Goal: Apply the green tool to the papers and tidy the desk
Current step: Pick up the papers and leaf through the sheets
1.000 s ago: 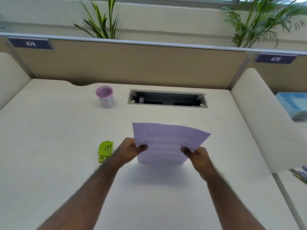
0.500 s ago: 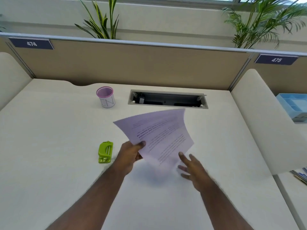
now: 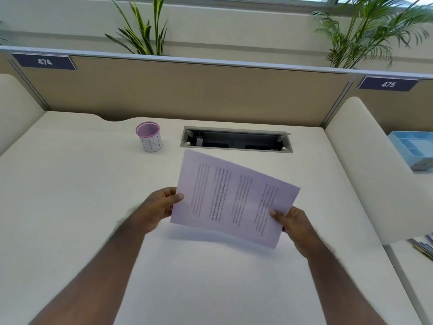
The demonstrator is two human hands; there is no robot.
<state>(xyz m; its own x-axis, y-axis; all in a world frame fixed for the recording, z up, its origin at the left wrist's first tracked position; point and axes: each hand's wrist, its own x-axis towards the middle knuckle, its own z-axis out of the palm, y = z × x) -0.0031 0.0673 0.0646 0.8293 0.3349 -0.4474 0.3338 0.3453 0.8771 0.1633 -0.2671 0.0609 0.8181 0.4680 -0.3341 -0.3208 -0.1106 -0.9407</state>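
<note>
Fingers (image 3: 173,197) of the left hand (image 3: 156,210) are pinched on the left edge of the papers (image 3: 234,198); the right hand (image 3: 295,223) is closed on the right edge. Papers are held sideways above the bench (image 3: 70,207), tilted. Pen cup (image 3: 149,140) is seen beyond, well apart.

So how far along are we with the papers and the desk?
Early. Nothing looks finished. In hand: the papers are lifted off the desk, gripped by the left hand at one edge and the right hand at the other. The green tool is not in view now, probably hidden behind the left arm. Left: applying it and tidying; the pen cup stands near the back.
</note>
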